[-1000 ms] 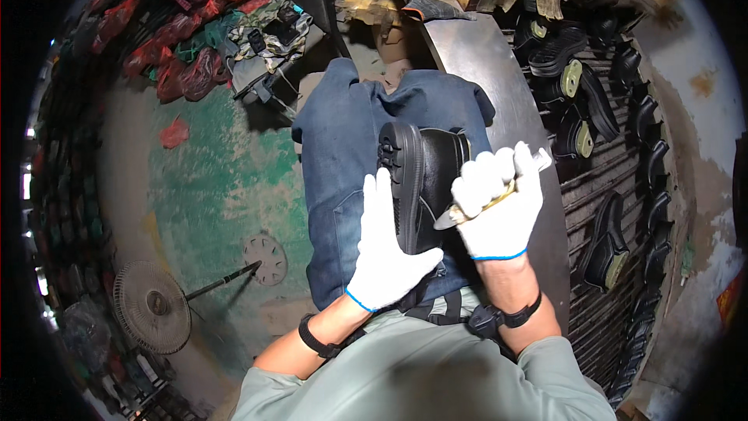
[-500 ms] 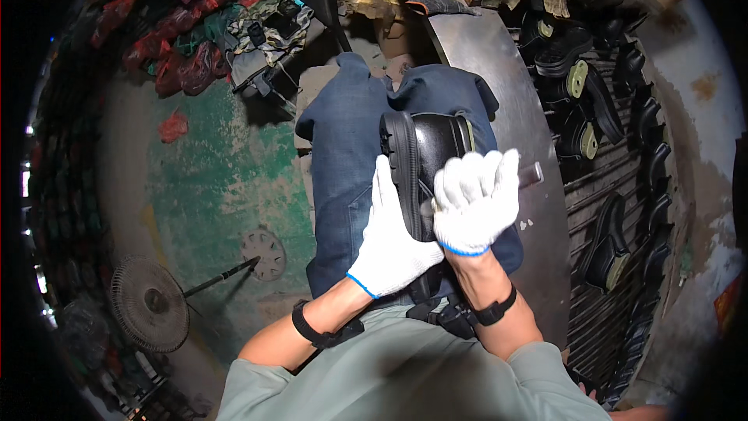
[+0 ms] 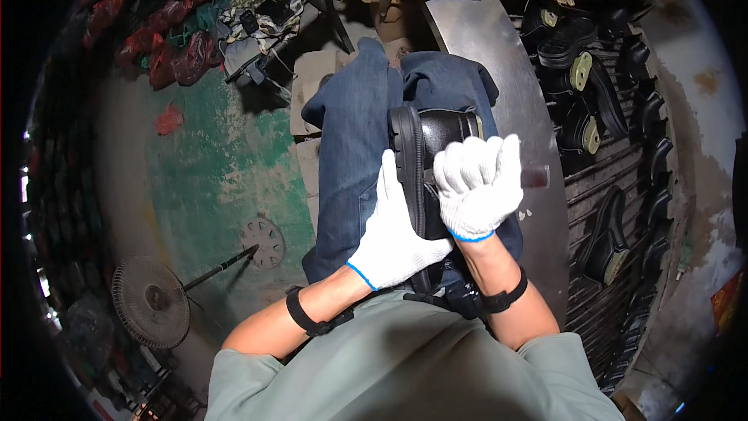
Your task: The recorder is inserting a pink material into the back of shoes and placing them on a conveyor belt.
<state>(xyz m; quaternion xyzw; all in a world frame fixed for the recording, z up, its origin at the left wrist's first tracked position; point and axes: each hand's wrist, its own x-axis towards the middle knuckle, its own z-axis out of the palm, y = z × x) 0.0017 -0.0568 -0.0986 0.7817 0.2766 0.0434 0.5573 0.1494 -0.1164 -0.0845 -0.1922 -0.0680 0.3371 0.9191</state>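
Observation:
A black shoe [image 3: 407, 157] lies on its side across my lap, its thick ridged sole turned left and its shiny upper [image 3: 446, 129] turned right. My left hand [image 3: 393, 230], in a white knit glove, steadies it with fingers straight along the sole and the thumb stretched across the heel end. Beside the upper, my gloved right hand [image 3: 479, 187] is closed in a fist. A blurred reddish-brown handle end [image 3: 536, 177] shows just right of that fist; the rest of this tool is hidden, so its kind is unclear.
A metal-topped bench [image 3: 487, 39] curves along my right. Beyond it, a slatted rack [image 3: 576, 187] carries several black shoes [image 3: 605, 238]. A standing fan [image 3: 152, 302] is at lower left. Red bagged bundles [image 3: 195, 62] and a cloth-covered stool [image 3: 261, 23] stand at far left.
My right fist has shifted slightly right, away from the shoe's sole edge. The left hand keeps its hold on the shoe, and the whole view has shifted a little.

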